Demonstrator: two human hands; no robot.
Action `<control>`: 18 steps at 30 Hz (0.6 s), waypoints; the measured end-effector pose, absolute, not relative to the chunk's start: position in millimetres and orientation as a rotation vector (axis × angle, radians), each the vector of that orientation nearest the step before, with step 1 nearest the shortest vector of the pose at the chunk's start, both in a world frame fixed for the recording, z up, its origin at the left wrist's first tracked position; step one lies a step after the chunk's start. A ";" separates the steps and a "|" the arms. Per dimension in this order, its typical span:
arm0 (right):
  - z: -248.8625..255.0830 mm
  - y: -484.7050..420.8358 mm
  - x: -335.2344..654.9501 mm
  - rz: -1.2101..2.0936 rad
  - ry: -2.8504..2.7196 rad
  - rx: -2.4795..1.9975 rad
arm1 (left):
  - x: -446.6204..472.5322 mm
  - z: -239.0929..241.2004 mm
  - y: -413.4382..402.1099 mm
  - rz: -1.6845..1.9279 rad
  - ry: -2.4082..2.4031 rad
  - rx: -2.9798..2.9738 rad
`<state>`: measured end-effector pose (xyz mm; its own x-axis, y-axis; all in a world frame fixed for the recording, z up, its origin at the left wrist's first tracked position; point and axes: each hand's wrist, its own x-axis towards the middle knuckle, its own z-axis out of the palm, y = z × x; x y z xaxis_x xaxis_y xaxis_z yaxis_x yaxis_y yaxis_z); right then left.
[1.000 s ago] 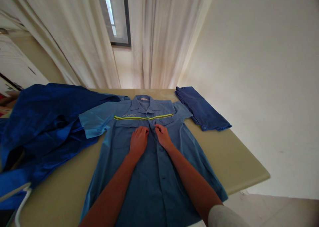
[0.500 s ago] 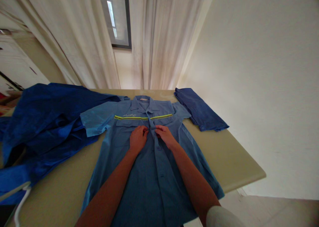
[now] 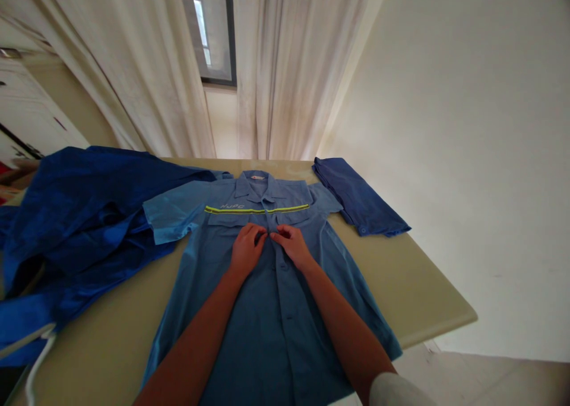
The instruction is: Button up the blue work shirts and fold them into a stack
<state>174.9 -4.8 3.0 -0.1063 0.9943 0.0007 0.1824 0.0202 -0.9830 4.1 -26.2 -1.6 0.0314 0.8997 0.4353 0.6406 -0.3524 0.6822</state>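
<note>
A blue short-sleeved work shirt point(image 3: 240, 335) lies front up, its collar at the far end and a yellow-green stripe across the chest. Both hands meet at its front placket, just below the stripe. My left hand point(image 3: 247, 249) pinches the placket edge from the left side. From the right, my right hand point(image 3: 291, 246) pinches the same edge, fingertips almost touching those of the left. Any button between the fingers is too small to make out. Lower down, buttonholes show along the placket.
The shirt rests on a yellowish table point(image 3: 427, 299). Dark blue garments point(image 3: 89, 198) are heaped at the left, and a folded dark blue garment point(image 3: 356, 192) lies at the far right. A white hanger-like piece point(image 3: 42, 346) sits at lower left. Curtains point(image 3: 294, 67) hang behind.
My right hand has shifted slightly left, bringing its fingertips close to the left hand's. The placket fold that stood up between the hands now lies flatter.
</note>
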 end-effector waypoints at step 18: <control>-4.9 -10.4 162.3 0.679 -1.680 -1.400 | 9.4 -5.9 -30.0 0.991 1.653 2.420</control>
<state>162.3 -10.4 -4.9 -0.0386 0.9671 0.2514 0.5205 0.2342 -0.8211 9.4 -30.0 -5.9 0.2242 0.8507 0.4755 0.8200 -0.4283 0.3796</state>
